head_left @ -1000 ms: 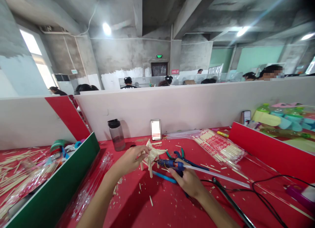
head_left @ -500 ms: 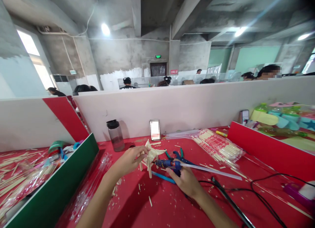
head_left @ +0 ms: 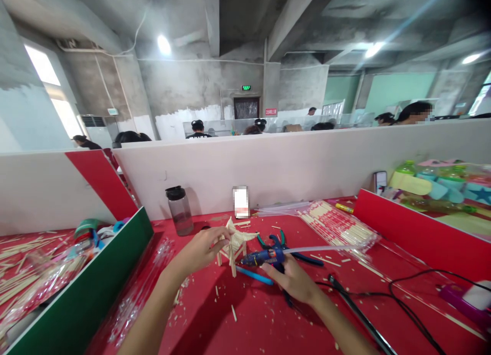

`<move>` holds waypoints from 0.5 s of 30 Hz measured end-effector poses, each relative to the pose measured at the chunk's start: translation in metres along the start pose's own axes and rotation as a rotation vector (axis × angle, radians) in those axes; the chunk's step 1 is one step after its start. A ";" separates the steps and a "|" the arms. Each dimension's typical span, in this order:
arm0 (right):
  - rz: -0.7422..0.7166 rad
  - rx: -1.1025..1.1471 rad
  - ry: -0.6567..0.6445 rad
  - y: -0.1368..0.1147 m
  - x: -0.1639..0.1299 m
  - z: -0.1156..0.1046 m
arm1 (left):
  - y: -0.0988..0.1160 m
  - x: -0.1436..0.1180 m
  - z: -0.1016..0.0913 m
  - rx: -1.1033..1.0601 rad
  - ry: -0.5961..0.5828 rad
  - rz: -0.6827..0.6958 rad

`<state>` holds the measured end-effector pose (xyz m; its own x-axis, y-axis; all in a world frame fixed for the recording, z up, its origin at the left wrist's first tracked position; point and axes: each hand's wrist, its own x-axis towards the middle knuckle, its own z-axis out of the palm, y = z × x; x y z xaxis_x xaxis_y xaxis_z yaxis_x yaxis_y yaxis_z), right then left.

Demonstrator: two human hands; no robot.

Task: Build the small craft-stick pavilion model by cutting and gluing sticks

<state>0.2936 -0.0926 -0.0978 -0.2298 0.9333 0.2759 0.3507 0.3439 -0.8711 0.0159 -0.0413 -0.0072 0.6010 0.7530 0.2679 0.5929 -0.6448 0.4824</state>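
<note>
My left hand (head_left: 199, 251) grips a small frame built of pale wooden sticks (head_left: 232, 245) that stands on the red table (head_left: 249, 319). My right hand (head_left: 289, 279) holds a blue hot glue gun (head_left: 264, 257), nozzle pointing left toward the frame's lower leg. A long clear glue stick (head_left: 322, 249) pokes out of the gun's back to the right. A black cord (head_left: 360, 314) runs from the gun toward the lower right.
Blue-handled pliers (head_left: 282, 241) and a blue stick (head_left: 253, 275) lie by the frame. A bag of wooden sticks (head_left: 337, 227) lies right, a dark bottle (head_left: 179, 210) and a phone (head_left: 241, 202) by the white partition (head_left: 291, 163). A green divider (head_left: 84, 293) borders left, a red one (head_left: 414, 237) right. Other people sit beyond.
My right hand tipped the glue gun so the glue stick's far end rose, and the nozzle slid slightly lower and left. My left hand kept still on the frame.
</note>
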 end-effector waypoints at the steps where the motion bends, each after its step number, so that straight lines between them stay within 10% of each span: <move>1: 0.035 0.048 -0.026 0.004 -0.001 -0.002 | 0.000 0.000 0.000 -0.001 -0.001 -0.001; 9: 0.081 0.737 -0.235 0.014 -0.009 -0.018 | -0.001 0.000 -0.001 -0.013 -0.003 0.021; 15: 0.212 0.497 0.037 0.012 0.003 -0.039 | 0.003 -0.001 -0.003 0.000 -0.013 0.031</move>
<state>0.3329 -0.0818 -0.0916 -0.1652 0.9831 0.0794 -0.0878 0.0655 -0.9940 0.0156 -0.0439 -0.0032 0.6259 0.7309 0.2722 0.5737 -0.6679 0.4741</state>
